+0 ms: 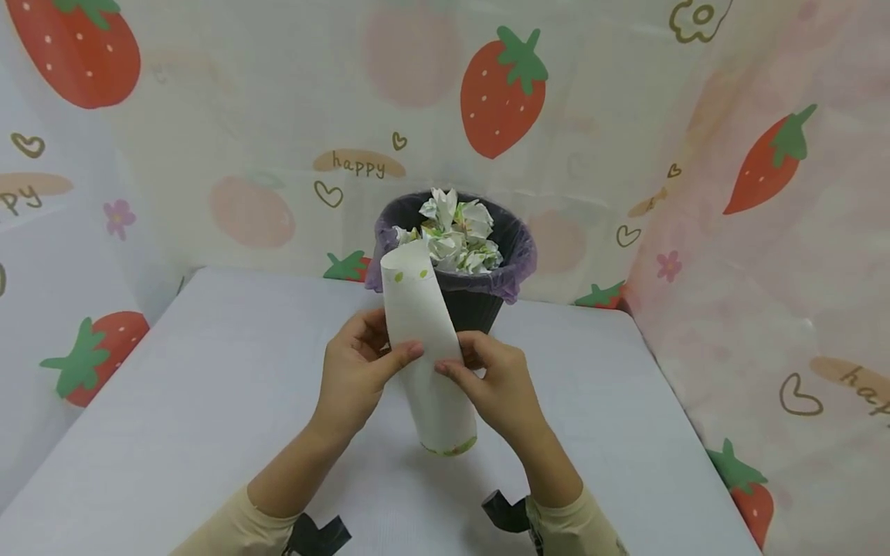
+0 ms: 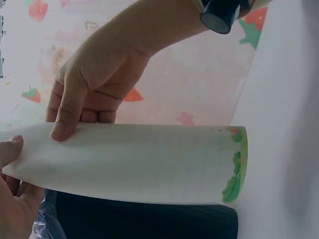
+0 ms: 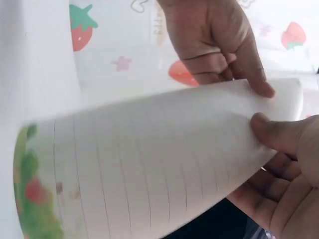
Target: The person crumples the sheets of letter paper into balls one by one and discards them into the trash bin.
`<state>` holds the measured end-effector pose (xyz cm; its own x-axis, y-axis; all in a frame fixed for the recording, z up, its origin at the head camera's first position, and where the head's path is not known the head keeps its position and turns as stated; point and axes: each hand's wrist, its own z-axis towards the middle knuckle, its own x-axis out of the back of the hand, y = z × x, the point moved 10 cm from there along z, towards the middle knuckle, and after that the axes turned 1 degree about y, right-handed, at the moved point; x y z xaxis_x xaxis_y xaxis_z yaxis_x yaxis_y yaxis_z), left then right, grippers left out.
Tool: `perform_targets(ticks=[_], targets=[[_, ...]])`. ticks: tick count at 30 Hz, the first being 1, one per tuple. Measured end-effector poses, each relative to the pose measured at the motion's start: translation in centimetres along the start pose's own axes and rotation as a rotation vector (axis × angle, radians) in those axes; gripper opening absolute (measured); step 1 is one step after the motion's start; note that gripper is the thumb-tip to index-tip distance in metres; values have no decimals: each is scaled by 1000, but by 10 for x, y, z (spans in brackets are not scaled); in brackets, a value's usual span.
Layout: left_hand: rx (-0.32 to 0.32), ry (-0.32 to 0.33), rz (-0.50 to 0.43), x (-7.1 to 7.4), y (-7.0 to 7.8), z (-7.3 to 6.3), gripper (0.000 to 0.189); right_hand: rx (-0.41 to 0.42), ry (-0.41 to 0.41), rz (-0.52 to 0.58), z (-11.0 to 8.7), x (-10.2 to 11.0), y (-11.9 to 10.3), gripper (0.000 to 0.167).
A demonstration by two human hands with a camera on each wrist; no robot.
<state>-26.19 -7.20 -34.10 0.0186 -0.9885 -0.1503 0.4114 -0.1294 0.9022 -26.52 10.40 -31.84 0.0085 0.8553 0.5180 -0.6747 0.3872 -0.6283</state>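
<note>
A lined sheet of paper (image 1: 426,340) with a green patterned edge is curled into a loose tube, tilted above the table. My left hand (image 1: 356,369) pinches its left side, thumb in front and fingers behind. On the opposite side, my right hand (image 1: 495,378) grips the sheet the same way, its thumb tip close to the left one. The ruled lines and leafy border of the paper (image 3: 134,154) show in the right wrist view. Most of the fingers are hidden behind the paper.
Behind the paper stands a black trash bin (image 1: 473,305) lined with a purple bag (image 1: 523,262). Several crumpled paper balls (image 1: 459,232) fill its mouth. The white table (image 1: 229,401) meets strawberry-printed curtains (image 1: 278,93) at the back and sides.
</note>
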Motion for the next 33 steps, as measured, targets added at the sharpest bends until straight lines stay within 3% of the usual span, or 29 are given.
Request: perform_targets(ticks=[3, 8, 11, 14, 16, 23, 30, 33], targets=[[-144, -14, 86, 0, 12, 1, 69, -65, 27, 62, 2, 3, 10, 17], [-472, -126, 419, -10, 37, -1, 112, -147, 9, 142, 3, 3, 24, 12], [-574, -216, 566, -18, 41, -4, 123, -149, -32, 156, 3, -1, 25, 10], [-572, -293, 610, -24, 38, -4, 125, -125, -62, 155, 3, -4, 23, 8], [-550, -311, 619, -25, 35, -3, 123, -97, -72, 148, 3, -5, 21, 7], [-477, -255, 633, -23, 30, -6, 104, 20, -83, 136, 3, -5, 14, 11], [-451, -243, 558, -28, 22, -10, 54, 111, -58, 143, 2, -4, 10, 19], [-432, -225, 530, -28, 19, -10, 35, 114, -36, 117, 2, -3, 10, 18]])
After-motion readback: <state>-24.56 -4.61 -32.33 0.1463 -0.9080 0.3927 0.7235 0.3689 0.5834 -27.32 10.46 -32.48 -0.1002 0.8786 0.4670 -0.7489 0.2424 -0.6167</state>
